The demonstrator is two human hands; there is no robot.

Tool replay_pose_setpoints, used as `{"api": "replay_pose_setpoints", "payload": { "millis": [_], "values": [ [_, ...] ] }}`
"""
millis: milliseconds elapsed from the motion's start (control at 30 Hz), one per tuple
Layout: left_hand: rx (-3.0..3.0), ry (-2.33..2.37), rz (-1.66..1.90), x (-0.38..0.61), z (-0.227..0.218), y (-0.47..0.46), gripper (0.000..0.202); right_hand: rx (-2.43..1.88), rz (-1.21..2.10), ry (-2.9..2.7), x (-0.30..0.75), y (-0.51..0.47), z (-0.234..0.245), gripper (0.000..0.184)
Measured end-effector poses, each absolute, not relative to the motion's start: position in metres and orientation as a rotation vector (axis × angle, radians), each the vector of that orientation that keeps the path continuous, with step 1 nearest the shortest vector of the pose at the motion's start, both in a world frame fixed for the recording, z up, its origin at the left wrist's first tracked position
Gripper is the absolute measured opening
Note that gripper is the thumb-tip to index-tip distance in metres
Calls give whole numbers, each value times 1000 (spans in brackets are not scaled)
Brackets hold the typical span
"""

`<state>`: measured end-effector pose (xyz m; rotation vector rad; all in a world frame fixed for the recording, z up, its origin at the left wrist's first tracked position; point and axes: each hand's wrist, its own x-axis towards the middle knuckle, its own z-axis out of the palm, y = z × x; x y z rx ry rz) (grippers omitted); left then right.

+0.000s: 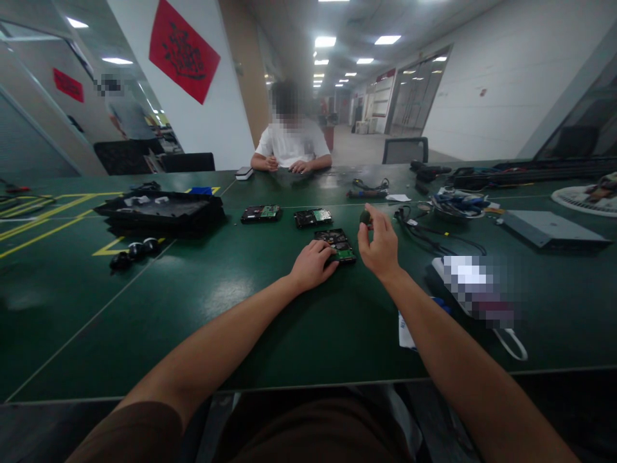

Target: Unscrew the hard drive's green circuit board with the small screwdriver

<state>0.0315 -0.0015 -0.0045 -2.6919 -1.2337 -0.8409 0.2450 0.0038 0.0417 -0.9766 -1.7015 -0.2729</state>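
A hard drive [343, 239] lies on the green table with its green circuit board partly in sight. My left hand [314, 265] is on its near left side, fingers curled over the edge and holding it. Just right of the drive, my right hand [379, 243] is raised above the table. Its fingers are closed round a screwdriver [365, 219], of which only the dark rounded handle shows; its tip is hidden or too small to see. Two more hard drives stand close by: one [313, 217] just behind, another [261, 213] farther left.
A black tray [161, 211] and black round parts [135, 252] lie left. At right are cables [427, 231], a grey metal box [554, 228], a white-cased device [475, 289] and a blue-white packet [409, 331]. A co-worker [292, 141] sits opposite.
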Motion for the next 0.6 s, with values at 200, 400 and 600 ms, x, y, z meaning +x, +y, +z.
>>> {"api": "replay_pose_setpoints", "payload": {
  "millis": [200, 400, 600],
  "values": [
    [-2697, -1222, -869, 31, -5, -1, 30, -1011, -244, -1659, 245, 5, 40, 44],
    [-2695, -1224, -862, 31, -5, -1, 30, -961, -267, -1670, 246, 8, 38, 49],
    [-2695, -1232, -854, 31, -3, -3, 29, -1000, -270, -1672, 246, 4, 40, 47]
  ]
}}
